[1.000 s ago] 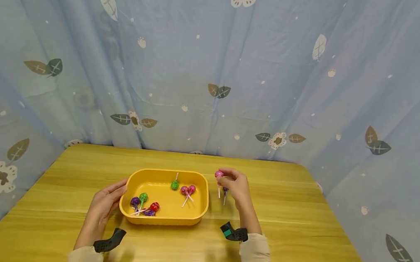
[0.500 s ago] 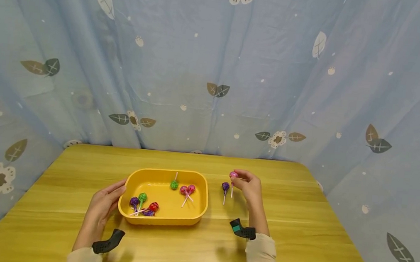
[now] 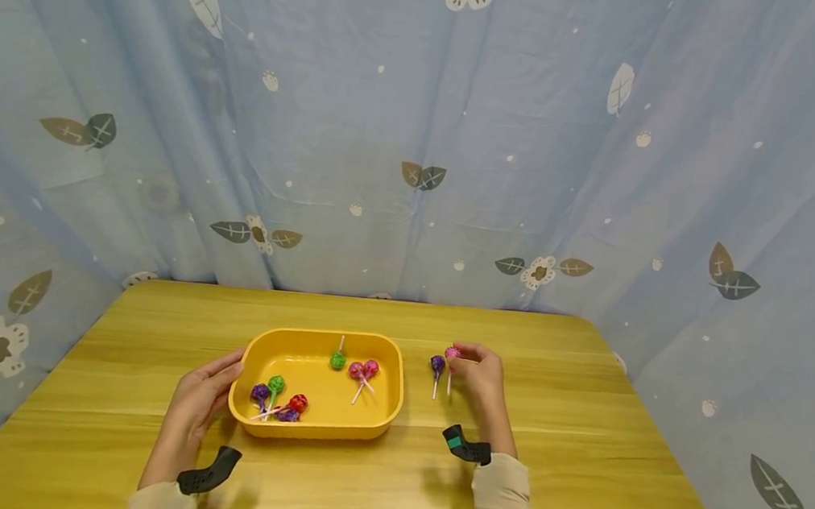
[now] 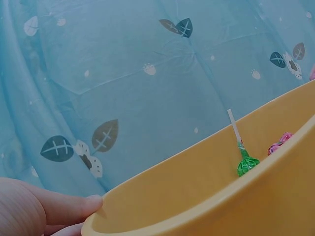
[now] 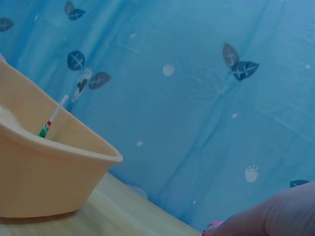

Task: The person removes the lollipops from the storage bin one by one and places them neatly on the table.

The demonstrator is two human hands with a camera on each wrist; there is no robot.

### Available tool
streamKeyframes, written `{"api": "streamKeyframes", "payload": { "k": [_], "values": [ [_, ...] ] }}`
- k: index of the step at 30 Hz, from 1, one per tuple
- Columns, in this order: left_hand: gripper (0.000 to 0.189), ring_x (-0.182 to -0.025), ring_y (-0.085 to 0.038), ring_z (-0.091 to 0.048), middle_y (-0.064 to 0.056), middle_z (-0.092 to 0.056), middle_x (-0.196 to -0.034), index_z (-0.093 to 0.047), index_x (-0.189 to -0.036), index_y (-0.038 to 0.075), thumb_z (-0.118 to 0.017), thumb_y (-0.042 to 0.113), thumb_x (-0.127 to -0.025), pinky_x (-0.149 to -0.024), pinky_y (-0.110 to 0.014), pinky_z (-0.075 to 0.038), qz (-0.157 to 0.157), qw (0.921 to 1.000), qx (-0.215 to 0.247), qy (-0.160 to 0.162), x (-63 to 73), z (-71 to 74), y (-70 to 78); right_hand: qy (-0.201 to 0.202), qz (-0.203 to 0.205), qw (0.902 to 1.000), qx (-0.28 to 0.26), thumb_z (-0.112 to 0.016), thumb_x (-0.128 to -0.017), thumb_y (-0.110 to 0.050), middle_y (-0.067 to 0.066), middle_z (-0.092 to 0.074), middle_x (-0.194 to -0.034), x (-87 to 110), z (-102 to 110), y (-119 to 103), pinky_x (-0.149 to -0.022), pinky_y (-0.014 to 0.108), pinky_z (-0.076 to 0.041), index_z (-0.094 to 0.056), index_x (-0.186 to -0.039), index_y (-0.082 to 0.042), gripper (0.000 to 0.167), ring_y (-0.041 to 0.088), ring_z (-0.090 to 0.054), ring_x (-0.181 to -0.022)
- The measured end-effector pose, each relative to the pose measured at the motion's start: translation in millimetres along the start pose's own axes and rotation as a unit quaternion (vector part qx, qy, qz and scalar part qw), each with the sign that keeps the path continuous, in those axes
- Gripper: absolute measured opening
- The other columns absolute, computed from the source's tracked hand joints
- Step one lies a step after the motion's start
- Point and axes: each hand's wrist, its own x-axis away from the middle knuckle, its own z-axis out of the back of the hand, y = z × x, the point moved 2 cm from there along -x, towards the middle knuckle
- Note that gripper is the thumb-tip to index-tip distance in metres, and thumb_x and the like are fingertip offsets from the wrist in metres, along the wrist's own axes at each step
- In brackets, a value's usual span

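Note:
My left hand [image 3: 201, 392] rests its fairly straight fingers against the left end of a yellow plastic basket [image 3: 312, 431]. In the left wrist view a fingertip [image 4: 93, 202] touches the rim's outer side. To the right of the basket, my right hand [image 3: 482, 376] pinches a pink-wrapped lollipop [image 3: 453, 353] by its candy head, white stick pointing down, close over the table. A purple lollipop [image 3: 437, 363] lies just left of it. Only a sliver of the pink wrapper [image 5: 214, 224] shows beside my finger in the right wrist view.
Inside the basket lie a green lollipop [image 3: 338, 360] at the back, two pink lollipops [image 3: 364, 369] at the right, and a cluster with green [image 3: 276, 384], purple [image 3: 260, 392] and red [image 3: 298, 403] ones at the front left. Behind the wooden table [image 3: 581, 431] hangs a blue patterned curtain [image 3: 419, 126].
My right hand has moved right with the pink lollipop, away from the basket and past the purple one, then lowered toward the table. The left hand stays at the basket.

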Motion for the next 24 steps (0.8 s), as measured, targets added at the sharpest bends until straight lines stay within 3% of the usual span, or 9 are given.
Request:
{"api": "streamKeyframes", "payload": {
  "k": [4, 11, 20, 24],
  "values": [
    [0.061, -0.096, 0.004, -0.061, 0.009, -0.056, -0.129, -0.041, -0.147, 0.007, -0.064, 0.026, -0.095, -0.086, -0.02, -0.051, 0.006, 1.0, -0.006, 0.0, -0.2, -0.5, 0.1, 0.003, 0.002, 0.9999, 0.015, -0.07, -0.08, 0.009, 0.022, -0.066, -0.103, 0.1, 0, 4, -0.066, 0.028, -0.057, -0.066, -0.112, 0.01, 0.032, 0.018, -0.064, -0.075],
    [0.06, -0.096, 0.003, -0.062, 0.016, -0.062, -0.112, -0.04, -0.147, 0.006, -0.064, 0.024, -0.095, -0.086, -0.021, -0.051, 0.0, 1.0, 0.001, 0.0, -0.8, 0.7, 1.2, 0.001, -0.001, 0.9995, 0.032, -0.07, -0.081, 0.009, 0.021, -0.065, -0.099, 0.9, -2, 13, -0.068, 0.033, -0.058, -0.066, -0.109, 0.011, 0.029, 0.021, -0.064, -0.076],
    [0.06, -0.098, 0.003, -0.062, 0.013, -0.06, -0.121, -0.04, -0.147, 0.006, -0.064, 0.024, -0.095, -0.087, -0.022, -0.05, 0.003, 1.0, 0.001, -0.001, -0.2, -0.6, 1.4, 0.031, 0.01, 0.9972, 0.068, -0.072, -0.08, 0.008, 0.022, -0.066, -0.097, 0.4, -2, 20, -0.067, 0.033, -0.058, -0.068, -0.107, 0.01, 0.027, 0.023, -0.065, -0.078],
    [0.06, -0.098, 0.003, -0.062, 0.015, -0.061, -0.118, -0.04, -0.147, 0.006, -0.064, 0.023, -0.095, -0.087, -0.022, -0.05, 0.002, 1.0, 0.004, -0.001, -0.1, -0.9, 1.7, 0.044, 0.018, 0.996, 0.076, -0.073, -0.081, 0.006, 0.021, -0.066, -0.096, -1.4, -4, 24, -0.066, 0.031, -0.058, -0.069, -0.106, 0.008, 0.026, 0.025, -0.065, -0.08]
  ]
}}
